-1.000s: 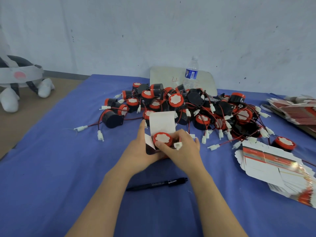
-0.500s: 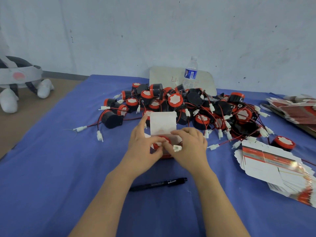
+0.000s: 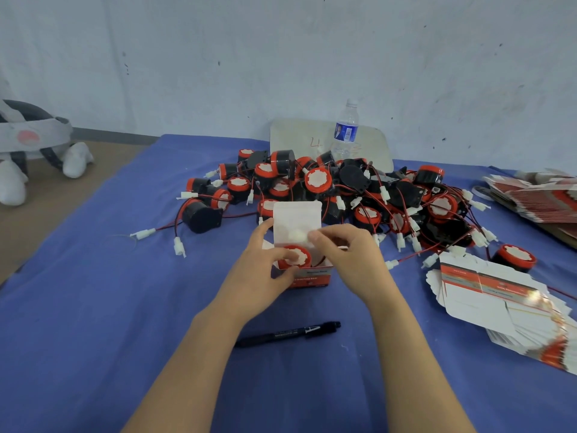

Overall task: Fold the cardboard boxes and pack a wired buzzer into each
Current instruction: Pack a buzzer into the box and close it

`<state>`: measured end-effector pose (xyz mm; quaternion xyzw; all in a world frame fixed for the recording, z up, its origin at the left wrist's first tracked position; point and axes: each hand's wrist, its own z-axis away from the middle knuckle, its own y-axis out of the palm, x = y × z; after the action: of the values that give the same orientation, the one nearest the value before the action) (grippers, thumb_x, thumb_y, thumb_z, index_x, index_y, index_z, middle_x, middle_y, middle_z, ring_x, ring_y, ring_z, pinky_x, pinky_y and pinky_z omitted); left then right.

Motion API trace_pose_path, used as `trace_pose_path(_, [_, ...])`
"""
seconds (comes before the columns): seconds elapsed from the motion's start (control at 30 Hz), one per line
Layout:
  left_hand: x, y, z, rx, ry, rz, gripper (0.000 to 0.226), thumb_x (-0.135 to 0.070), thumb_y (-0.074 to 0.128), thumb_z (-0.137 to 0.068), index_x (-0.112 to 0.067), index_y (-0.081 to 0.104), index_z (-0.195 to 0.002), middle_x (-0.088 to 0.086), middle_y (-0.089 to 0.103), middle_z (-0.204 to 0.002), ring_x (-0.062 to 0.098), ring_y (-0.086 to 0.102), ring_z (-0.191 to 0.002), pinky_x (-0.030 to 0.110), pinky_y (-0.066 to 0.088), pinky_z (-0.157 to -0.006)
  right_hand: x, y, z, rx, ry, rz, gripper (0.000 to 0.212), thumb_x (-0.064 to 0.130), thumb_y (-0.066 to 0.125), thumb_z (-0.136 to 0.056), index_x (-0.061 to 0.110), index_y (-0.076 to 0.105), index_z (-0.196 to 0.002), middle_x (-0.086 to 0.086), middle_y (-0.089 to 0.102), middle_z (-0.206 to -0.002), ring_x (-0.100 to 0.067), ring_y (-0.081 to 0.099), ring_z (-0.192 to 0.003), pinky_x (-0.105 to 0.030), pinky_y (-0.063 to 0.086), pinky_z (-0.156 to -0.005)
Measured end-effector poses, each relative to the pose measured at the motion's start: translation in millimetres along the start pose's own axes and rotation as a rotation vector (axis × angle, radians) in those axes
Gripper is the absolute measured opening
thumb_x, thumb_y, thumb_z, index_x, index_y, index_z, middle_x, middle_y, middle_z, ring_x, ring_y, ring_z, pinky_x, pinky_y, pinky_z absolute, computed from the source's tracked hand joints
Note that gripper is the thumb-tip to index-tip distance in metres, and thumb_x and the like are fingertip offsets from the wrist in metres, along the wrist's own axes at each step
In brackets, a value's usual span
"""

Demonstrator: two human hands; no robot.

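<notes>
Buzzer (image 3: 295,257), red-capped with a white centre, sits in the open cardboard box (image 3: 312,278), at six o'clock from the loose buzzer pile (image 3: 343,195). The left hand (image 3: 262,276) grips the box's left side. The right hand (image 3: 352,260) appears to pinch the blurred white connector (image 3: 296,235) just above. The step in hand looks like tucking the lead inside; next, the upright lid flap (image 3: 296,217) needs folding down.

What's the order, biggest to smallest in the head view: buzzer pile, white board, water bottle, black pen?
1. buzzer pile
2. white board
3. water bottle and black pen, unranked: the pen is longer but thinner, and nearer the camera.
</notes>
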<state>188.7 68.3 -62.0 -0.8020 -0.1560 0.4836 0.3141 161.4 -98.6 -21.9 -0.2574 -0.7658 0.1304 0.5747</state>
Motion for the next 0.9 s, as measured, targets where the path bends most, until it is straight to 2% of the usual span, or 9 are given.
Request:
trace_pose_path(0.1, [0,-1,-1,0.008,0.010,-0.008,0.024,-0.026,0.064,-0.089,-0.035,0.067,-0.111,-0.018,0.009,-0.154,0.008,0.052,-0.109,0.025,0.044,-0.087,2,10,-2,-0.032,-0.042,0.224,0.018,0.031,0.064,-0.090,0.019,0.062,-0.077,0.003,0.052,-0.089,-0.004,0.047,-0.067,-0.005,0.036,-0.063])
trace_pose_path(0.17, [1,0,-1,0.001,0.005,0.007,0.025,-0.024,0.065,-0.088,-0.034,0.067,-0.110,-0.014,0.010,-0.155,0.011,0.053,-0.110,0.024,0.043,-0.087,4,15,0,-0.055,-0.078,0.223,0.022,0.028,0.063,-0.091,0.012,0.061,-0.075,-0.001,0.053,-0.085,-0.006,0.045,-0.065,-0.010,0.036,-0.061])
trace_pose_path(0.23, [3,0,-1,-0.011,0.003,0.016,0.024,-0.021,0.067,-0.086,-0.031,0.069,-0.108,-0.009,0.012,-0.156,0.014,0.053,-0.113,0.023,0.041,-0.087,3,14,3,-0.056,-0.087,0.186,0.021,0.025,0.062,-0.092,0.009,0.064,-0.079,-0.003,0.059,-0.083,-0.009,0.052,-0.070,-0.014,0.041,-0.063])
trace_pose_path(0.33, [4,1,-2,-0.009,-0.001,0.026,0.024,-0.021,0.067,-0.087,-0.031,0.070,-0.108,-0.009,0.011,-0.157,0.016,0.050,-0.122,0.025,0.042,-0.091,5,6,10,0.080,-0.076,0.070,0.007,0.019,0.062,-0.092,0.020,0.069,-0.090,0.006,0.067,-0.091,-0.004,0.061,-0.087,-0.013,0.049,-0.075])
trace_pose_path(0.4, [4,1,-2,0.003,-0.005,0.032,0.023,-0.021,0.067,-0.087,-0.031,0.069,-0.108,-0.010,0.009,-0.157,0.016,0.049,-0.125,0.028,0.044,-0.094,5,3,12,0.152,-0.093,0.059,0.012,0.015,0.065,-0.090,0.026,0.069,-0.091,0.009,0.065,-0.095,-0.001,0.060,-0.089,-0.012,0.048,-0.078])
trace_pose_path(0.6, [3,1,-3,0.017,-0.047,0.029,0.029,-0.024,0.068,-0.085,-0.028,0.068,-0.114,-0.009,0.006,-0.158,0.017,0.040,-0.132,0.025,0.041,-0.095,6,3,10,0.191,-0.133,0.212,0.007,0.022,0.069,-0.088,0.017,0.073,-0.088,-0.001,0.061,-0.090,-0.005,0.053,-0.078,-0.012,0.040,-0.069])
trace_pose_path(0.77, [1,1,-3,0.021,-0.073,0.048,0.028,-0.025,0.070,-0.082,-0.028,0.069,-0.110,-0.008,0.007,-0.159,0.021,0.046,-0.128,0.033,0.045,-0.097,3,-2,10,0.284,-0.147,0.262,0.004,0.020,0.068,-0.087,0.024,0.069,-0.087,0.008,0.056,-0.082,0.006,0.048,-0.070,-0.005,0.037,-0.066])
trace_pose_path(0.83, [0,1,-3,0.013,-0.076,0.064,0.023,-0.027,0.069,-0.084,-0.031,0.069,-0.107,-0.007,0.007,-0.159,0.021,0.046,-0.128,0.030,0.045,-0.095,2,1,10,0.260,-0.145,0.248,0.007,0.019,0.068,-0.088,0.022,0.066,-0.081,0.011,0.054,-0.071,0.006,0.047,-0.064,-0.008,0.037,-0.061])
trace_pose_path(0.9, [0,1,-3,0.003,-0.065,0.070,0.018,-0.032,0.067,-0.086,-0.037,0.068,-0.103,-0.007,0.007,-0.159,0.019,0.044,-0.130,0.026,0.042,-0.095,0,5,9,0.195,-0.122,0.237,0.010,0.020,0.066,-0.089,0.018,0.063,-0.080,0.007,0.055,-0.066,-0.001,0.047,-0.058,-0.013,0.039,-0.057])
